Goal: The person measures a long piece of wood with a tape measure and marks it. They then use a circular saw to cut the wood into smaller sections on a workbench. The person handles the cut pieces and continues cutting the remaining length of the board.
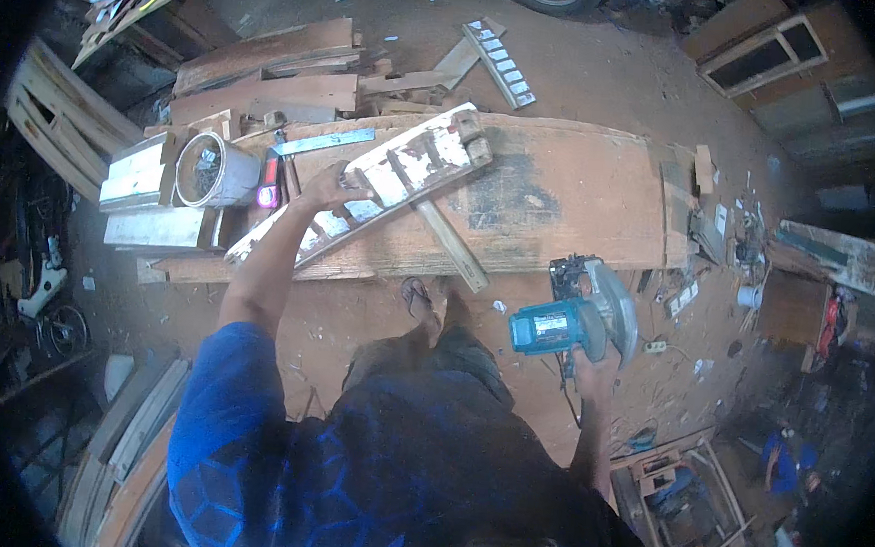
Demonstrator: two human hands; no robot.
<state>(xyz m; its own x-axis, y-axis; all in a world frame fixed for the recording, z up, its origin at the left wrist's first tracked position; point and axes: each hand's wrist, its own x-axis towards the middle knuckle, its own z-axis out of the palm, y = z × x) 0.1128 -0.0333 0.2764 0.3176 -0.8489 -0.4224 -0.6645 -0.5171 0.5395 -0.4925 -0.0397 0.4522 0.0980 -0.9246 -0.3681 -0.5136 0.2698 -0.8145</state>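
With my left hand (pixel 327 189) I grip the edge of a long notched wooden board (pixel 419 167), patched with white paint, which lies slantwise over the workbench (pixel 572 202). A bare wooden stick (pixel 452 246) pokes out from beneath it toward me. Off the bench's near edge, at the right, a teal circular saw (pixel 559 328) hangs in the grasp of my right hand (pixel 595 368); the saw body hides part of the fingers. Beyond my left hand lie a metal square (pixel 325 140), a hammer (pixel 283 144) and a pink-and-black tape measure (pixel 268 195).
A white bucket (pixel 217 170) stands on the bench's left end beside stacked white boards (pixel 155 226). Planks (pixel 269 78) are piled past the far edge, near another notched piece (pixel 500 65) on the floor. A wooden frame (pixel 685 489) lies low at the right.
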